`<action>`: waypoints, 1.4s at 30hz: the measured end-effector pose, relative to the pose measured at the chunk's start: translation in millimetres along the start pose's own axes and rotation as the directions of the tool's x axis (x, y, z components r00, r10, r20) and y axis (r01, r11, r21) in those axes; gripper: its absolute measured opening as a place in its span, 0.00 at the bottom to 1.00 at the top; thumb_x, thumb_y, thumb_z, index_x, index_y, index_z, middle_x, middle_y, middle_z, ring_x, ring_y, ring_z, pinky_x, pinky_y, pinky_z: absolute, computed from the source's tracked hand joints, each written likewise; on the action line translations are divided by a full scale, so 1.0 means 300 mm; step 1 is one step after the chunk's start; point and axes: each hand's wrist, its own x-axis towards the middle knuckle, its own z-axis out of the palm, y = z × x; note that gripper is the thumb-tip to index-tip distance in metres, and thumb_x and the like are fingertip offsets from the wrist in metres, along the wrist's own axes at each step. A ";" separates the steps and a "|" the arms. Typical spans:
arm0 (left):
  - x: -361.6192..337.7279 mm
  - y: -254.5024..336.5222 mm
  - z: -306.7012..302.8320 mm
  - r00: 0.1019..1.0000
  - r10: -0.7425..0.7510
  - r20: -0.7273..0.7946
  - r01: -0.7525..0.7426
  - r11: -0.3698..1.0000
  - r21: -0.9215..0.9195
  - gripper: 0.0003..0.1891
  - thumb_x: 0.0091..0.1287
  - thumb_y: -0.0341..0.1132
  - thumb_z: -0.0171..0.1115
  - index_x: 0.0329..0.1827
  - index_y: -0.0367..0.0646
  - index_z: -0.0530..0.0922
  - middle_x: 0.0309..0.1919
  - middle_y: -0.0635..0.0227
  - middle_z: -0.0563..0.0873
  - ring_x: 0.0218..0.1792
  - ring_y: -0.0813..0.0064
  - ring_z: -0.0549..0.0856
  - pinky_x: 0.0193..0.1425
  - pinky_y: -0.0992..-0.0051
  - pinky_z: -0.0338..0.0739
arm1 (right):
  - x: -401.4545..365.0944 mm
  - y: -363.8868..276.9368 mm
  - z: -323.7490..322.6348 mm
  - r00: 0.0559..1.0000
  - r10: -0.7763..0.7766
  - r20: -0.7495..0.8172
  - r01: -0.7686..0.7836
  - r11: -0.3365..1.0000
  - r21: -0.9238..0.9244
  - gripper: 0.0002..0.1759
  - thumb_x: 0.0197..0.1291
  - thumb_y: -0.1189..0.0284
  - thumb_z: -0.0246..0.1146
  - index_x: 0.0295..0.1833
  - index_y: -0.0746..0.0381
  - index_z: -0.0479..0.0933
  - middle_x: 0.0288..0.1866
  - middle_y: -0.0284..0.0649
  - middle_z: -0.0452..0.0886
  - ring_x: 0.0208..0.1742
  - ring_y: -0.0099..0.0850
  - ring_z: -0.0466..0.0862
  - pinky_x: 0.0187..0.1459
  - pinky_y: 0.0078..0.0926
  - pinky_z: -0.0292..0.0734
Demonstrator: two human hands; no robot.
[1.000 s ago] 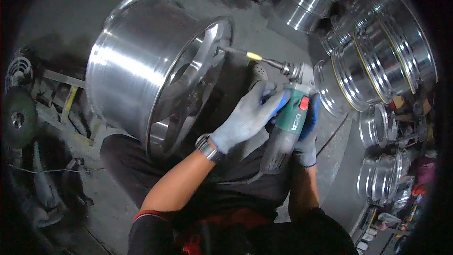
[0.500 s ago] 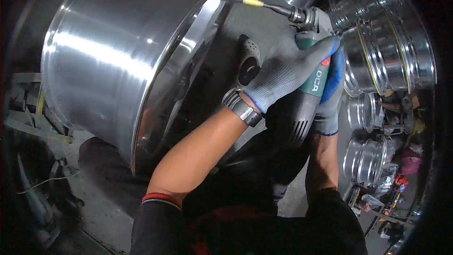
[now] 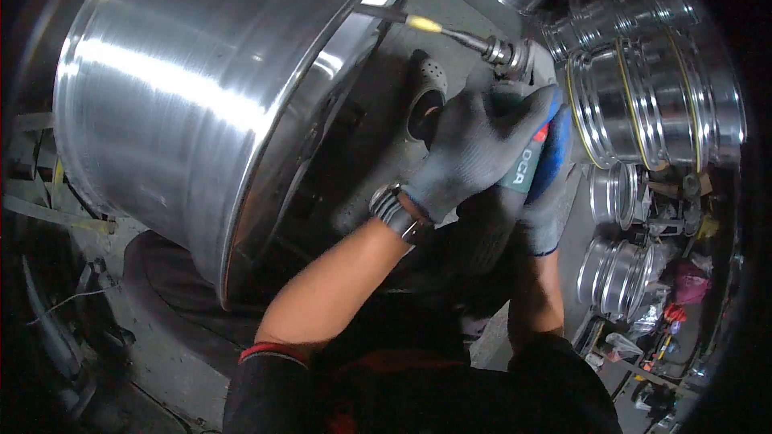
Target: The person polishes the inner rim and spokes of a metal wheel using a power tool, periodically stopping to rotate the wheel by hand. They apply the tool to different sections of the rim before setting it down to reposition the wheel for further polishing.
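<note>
Nearer in my view than a second ago, the big silver cylindrical metal wheel (image 3: 177, 96) now fills the upper left, its open, spoked face turned toward the tool. Stacked shiny metal wheels (image 3: 643, 104) lie at the right, well apart from it, on the grey concrete floor (image 3: 173, 337). Between them I have the green-and-grey power tool (image 3: 524, 165) in both hands. My left hand (image 3: 470, 141), in a grey knit glove with blue fingertips, is clamped over its upper body, thumb by the red switch (image 3: 542, 133). My right hand (image 3: 551, 169), gloved alike, is closed around the far side. Below the tool's head sits a pale perforated shoe (image 3: 431, 79). From the head, a thin metal shaft with a yellow band (image 3: 424, 24) reaches the wheel's rim; I can't tell whether its tip touches. A silver-and-black wristwatch (image 3: 394, 209) circles my left wrist.
</note>
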 end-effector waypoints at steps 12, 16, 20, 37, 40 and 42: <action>0.006 -0.042 -0.009 0.985 0.171 -0.013 -0.168 0.980 0.111 0.19 0.74 0.45 0.66 0.58 0.40 0.82 0.37 0.54 0.91 0.41 0.60 0.92 0.48 0.68 0.84 | -0.012 -0.006 -0.002 0.998 0.006 -0.068 -0.017 0.984 -0.175 0.31 0.82 0.49 0.44 0.69 0.64 0.72 0.61 0.43 0.81 0.61 0.31 0.82 0.64 0.31 0.76; -0.006 0.031 -0.040 0.998 0.000 0.069 -0.004 0.998 0.071 0.14 0.72 0.33 0.68 0.56 0.36 0.82 0.51 0.62 0.90 0.53 0.77 0.88 0.58 0.73 0.81 | -0.015 0.005 0.022 0.997 -0.050 -0.064 0.036 0.980 -0.196 0.31 0.82 0.49 0.45 0.68 0.65 0.73 0.61 0.43 0.81 0.61 0.32 0.82 0.64 0.32 0.77; -0.086 -0.022 -0.059 0.996 0.052 0.068 -0.040 0.986 -0.163 0.15 0.72 0.34 0.68 0.56 0.35 0.81 0.51 0.63 0.90 0.53 0.77 0.88 0.58 0.73 0.81 | -0.087 0.040 0.061 0.996 -0.012 -0.092 -0.016 0.954 -0.299 0.32 0.81 0.49 0.46 0.70 0.65 0.71 0.63 0.43 0.80 0.62 0.33 0.81 0.65 0.33 0.76; -0.012 0.119 -0.085 0.989 -0.002 0.146 -0.033 0.972 0.233 0.14 0.74 0.35 0.66 0.57 0.36 0.82 0.48 0.56 0.90 0.52 0.68 0.89 0.58 0.70 0.80 | -0.074 -0.049 0.175 0.993 0.013 -0.113 -0.045 0.958 -0.285 0.36 0.79 0.43 0.45 0.73 0.63 0.70 0.64 0.46 0.80 0.64 0.35 0.81 0.66 0.34 0.76; -0.039 0.069 -0.082 0.992 -0.029 0.122 0.017 0.995 0.096 0.14 0.74 0.35 0.65 0.58 0.37 0.82 0.48 0.57 0.90 0.52 0.69 0.89 0.59 0.71 0.80 | -0.077 -0.020 0.150 0.983 0.010 -0.185 -0.076 0.933 -0.353 0.35 0.79 0.44 0.46 0.72 0.64 0.71 0.65 0.46 0.79 0.65 0.34 0.81 0.66 0.34 0.75; -0.075 -0.004 -0.088 0.995 0.009 0.104 -0.002 0.998 -0.066 0.15 0.74 0.35 0.65 0.58 0.38 0.83 0.48 0.58 0.90 0.53 0.70 0.89 0.59 0.71 0.80 | -0.077 0.060 0.081 0.978 -0.099 -0.184 0.030 0.938 -0.344 0.33 0.81 0.47 0.46 0.71 0.64 0.71 0.66 0.44 0.78 0.64 0.32 0.80 0.66 0.32 0.75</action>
